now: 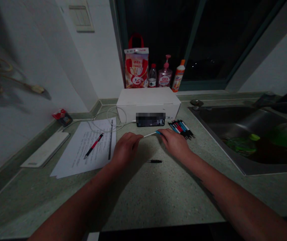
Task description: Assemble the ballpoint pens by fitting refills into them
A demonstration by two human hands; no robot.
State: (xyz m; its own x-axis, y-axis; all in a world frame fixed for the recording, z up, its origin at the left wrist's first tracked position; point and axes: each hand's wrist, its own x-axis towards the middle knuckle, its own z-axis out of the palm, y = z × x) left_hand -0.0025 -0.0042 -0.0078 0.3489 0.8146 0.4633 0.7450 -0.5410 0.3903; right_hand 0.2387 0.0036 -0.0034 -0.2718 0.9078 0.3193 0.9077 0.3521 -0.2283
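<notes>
Over the counter, my left hand pinches one end of a thin white pen refill. My right hand is closed around a blue pen barrel, most of it hidden by the fingers. The refill's other end meets this barrel; whether it sits inside I cannot tell. Nearer to me lies a small black pen part with a thin pale tip. Just beyond my right hand is a row of several pens in blue, red, white and black.
A red and black pen rests on printed sheets at left. A phone on a white cable leans against a white box. The metal sink is at right. Bottles and a bag stand behind.
</notes>
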